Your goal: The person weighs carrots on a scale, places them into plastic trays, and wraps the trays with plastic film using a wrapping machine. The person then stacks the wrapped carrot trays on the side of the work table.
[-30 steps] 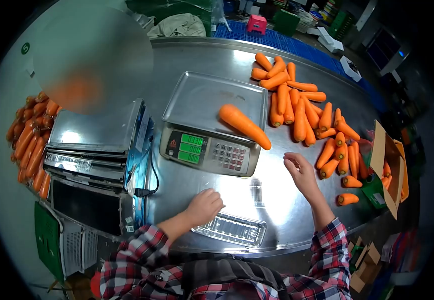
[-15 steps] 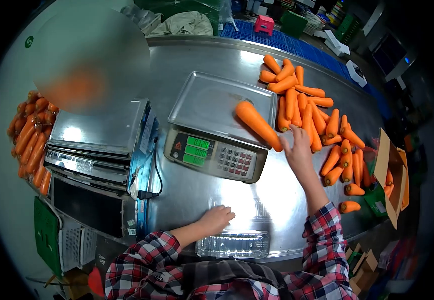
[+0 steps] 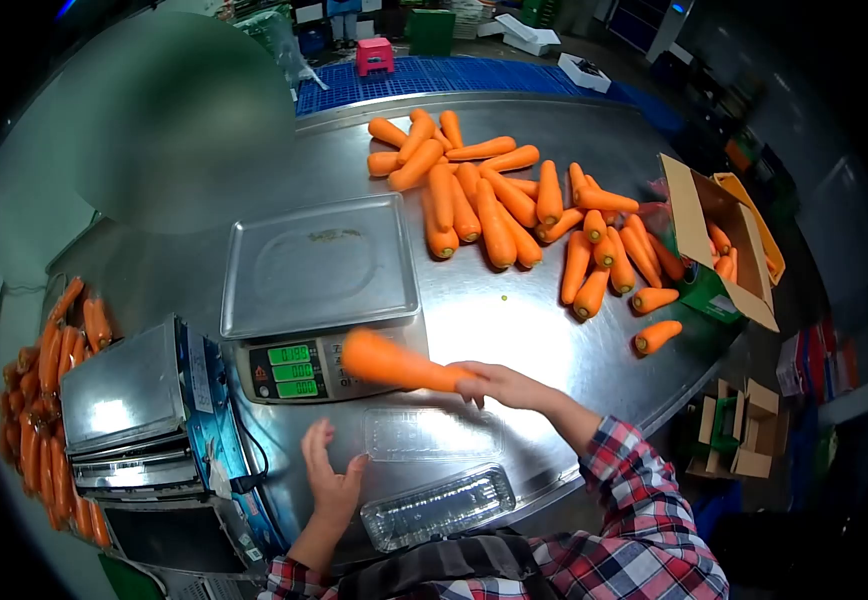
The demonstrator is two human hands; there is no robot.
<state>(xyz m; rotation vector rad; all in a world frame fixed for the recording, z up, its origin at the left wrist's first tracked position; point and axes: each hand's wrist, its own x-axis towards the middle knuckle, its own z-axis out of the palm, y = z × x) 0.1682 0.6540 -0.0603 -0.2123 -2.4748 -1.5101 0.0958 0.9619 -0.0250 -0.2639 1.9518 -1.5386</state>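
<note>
A large carrot (image 3: 394,363) is held by its narrow end in my right hand (image 3: 496,385), tilted across the front of the digital scale (image 3: 284,385). The scale's steel pan (image 3: 319,270) has no carrot on it, and its green displays are lit. My left hand (image 3: 332,478) is open with fingers spread, left of the clear plastic tray (image 3: 439,506). That tray lies at the table's near edge. Just beyond it is a flat clear plastic lid or tray (image 3: 434,435), hard to make out against the glare.
Loose carrots (image 3: 494,225) are heaped on the steel table (image 3: 554,380) beyond and right of the scale. An open cardboard box (image 3: 699,225) with carrots stands at the right edge. To the left are stacked scales (image 3: 124,390) and bagged carrots (image 3: 49,440).
The carrot has come off the scale pan, lifted toward me in my right hand. My left hand has opened and shifted left. The view has turned to the right.
</note>
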